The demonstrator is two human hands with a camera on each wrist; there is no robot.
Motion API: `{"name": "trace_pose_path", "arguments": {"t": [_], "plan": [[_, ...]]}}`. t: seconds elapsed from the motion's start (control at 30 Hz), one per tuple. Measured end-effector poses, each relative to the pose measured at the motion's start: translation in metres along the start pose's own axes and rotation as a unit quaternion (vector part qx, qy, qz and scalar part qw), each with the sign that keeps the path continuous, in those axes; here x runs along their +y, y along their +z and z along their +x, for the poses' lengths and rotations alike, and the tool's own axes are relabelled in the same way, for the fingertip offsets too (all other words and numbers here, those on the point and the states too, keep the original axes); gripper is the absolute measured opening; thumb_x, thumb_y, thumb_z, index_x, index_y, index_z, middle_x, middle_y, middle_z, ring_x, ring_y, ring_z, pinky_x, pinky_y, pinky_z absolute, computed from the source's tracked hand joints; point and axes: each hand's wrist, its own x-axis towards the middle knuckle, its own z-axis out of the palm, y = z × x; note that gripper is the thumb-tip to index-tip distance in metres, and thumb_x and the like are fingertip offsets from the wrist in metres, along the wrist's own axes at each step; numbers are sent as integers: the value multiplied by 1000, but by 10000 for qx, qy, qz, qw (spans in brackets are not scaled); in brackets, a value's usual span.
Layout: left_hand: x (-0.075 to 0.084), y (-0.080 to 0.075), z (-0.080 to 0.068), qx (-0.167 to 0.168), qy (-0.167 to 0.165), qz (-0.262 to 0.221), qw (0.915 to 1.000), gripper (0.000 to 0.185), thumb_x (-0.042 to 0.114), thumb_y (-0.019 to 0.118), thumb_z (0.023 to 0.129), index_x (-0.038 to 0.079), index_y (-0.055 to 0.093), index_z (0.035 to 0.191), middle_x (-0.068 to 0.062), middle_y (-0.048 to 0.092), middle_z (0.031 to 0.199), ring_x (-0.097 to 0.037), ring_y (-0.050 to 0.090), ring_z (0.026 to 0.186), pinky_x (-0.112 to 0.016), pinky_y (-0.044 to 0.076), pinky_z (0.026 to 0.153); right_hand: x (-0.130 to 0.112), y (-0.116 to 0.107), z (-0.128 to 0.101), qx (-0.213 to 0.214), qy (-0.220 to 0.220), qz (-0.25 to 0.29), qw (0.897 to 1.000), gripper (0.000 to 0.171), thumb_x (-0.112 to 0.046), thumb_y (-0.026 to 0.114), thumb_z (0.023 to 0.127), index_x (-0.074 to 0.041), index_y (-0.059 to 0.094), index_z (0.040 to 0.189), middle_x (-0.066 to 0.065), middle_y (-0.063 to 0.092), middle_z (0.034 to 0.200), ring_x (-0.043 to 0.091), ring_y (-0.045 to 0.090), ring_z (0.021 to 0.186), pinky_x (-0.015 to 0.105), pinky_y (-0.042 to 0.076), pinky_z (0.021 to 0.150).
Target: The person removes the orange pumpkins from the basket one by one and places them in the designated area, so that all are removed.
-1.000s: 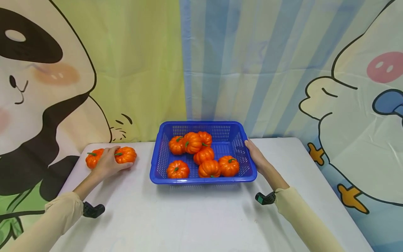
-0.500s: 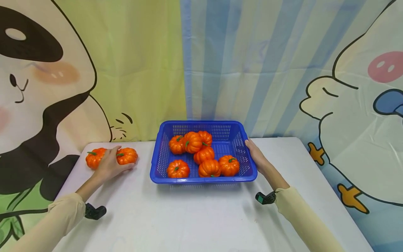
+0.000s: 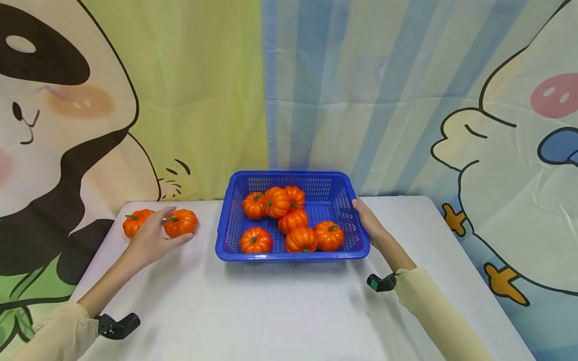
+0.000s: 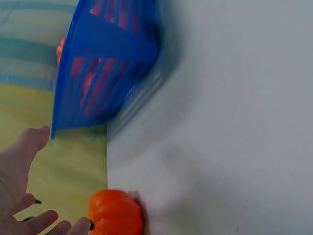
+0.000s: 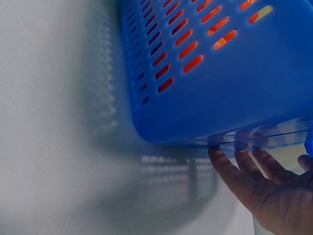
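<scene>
My left hand (image 3: 149, 241) is beside two small orange pumpkins at the table's far left, thumb and fingers spread with nothing between them. It partly covers the left pumpkin (image 3: 134, 224); the right pumpkin (image 3: 182, 224) shows between fingers and thumb. The left wrist view has the fingertips (image 4: 80, 226) close to one pumpkin (image 4: 116, 213). Against the right side of a blue plastic basket (image 3: 289, 256) rests my right hand (image 3: 370, 223). Its fairly straight fingers (image 5: 234, 177) touch the outer wall below the rim. Several orange pumpkins (image 3: 301, 239) lie inside the basket.
The white table (image 3: 289, 311) ends at a printed curtain (image 3: 311, 100) right behind the basket. Black wrist cameras, one on the left wrist (image 3: 118, 327) and one on the right (image 3: 381, 283), stick out low over the table.
My left hand has drawn back slightly from the right pumpkin and its fingers have spread wider. Both left pumpkins stay on the table. The right hand and basket have hardly moved.
</scene>
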Motion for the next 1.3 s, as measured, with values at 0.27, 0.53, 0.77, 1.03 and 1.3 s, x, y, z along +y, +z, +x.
{"name": "trace_pose_path", "arguments": {"t": [0.27, 0.53, 0.77, 1.03, 1.3], "plan": [[27, 12, -14, -238, 182, -459, 9985, 82, 39, 75, 83, 0, 36, 144, -26, 44, 141, -47, 52, 120, -48, 58, 81, 0, 0, -1, -22, -65, -131, 9999, 60, -48, 18, 105, -25, -3, 157, 22, 20, 159, 43, 34, 140, 56, 28, 117], [60, 29, -24, -185, 728, -724, 9945, 71, 35, 77, 83, 6, 46, 139, -17, 51, 137, -37, 55, 120, -39, 59, 81, 0, -1, 0, 3, -78, -23, 10000, 61, -48, 18, 105, -24, -2, 157, 22, 21, 159, 43, 35, 140, 56, 29, 116], [89, 39, -21, -316, 1216, -826, 9886, 63, 31, 77, 83, 10, 52, 136, -12, 57, 132, -28, 57, 115, -38, 59, 83, 2, 0, 0, -41, -39, 72, 10000, 61, -48, 18, 105, -24, -3, 157, 22, 21, 159, 44, 36, 140, 55, 31, 115], [143, 64, 20, -1606, 2053, -985, 9604, 53, 30, 72, 88, 24, 53, 137, -3, 56, 136, -24, 60, 114, -34, 58, 84, 1, 0, 1, 1, -23, -57, 10000, 62, -49, 18, 105, -23, -3, 157, 22, 22, 159, 42, 35, 139, 54, 29, 116], [187, 100, 89, -2732, 2587, 289, 9261, 42, 17, 58, 95, 14, 54, 137, -11, 61, 129, -28, 54, 111, -37, 48, 92, -1, 1, -1, -70, 6, 203, 9998, 60, -47, 19, 105, -26, -3, 157, 20, 20, 160, 42, 33, 142, 56, 29, 116]]}}
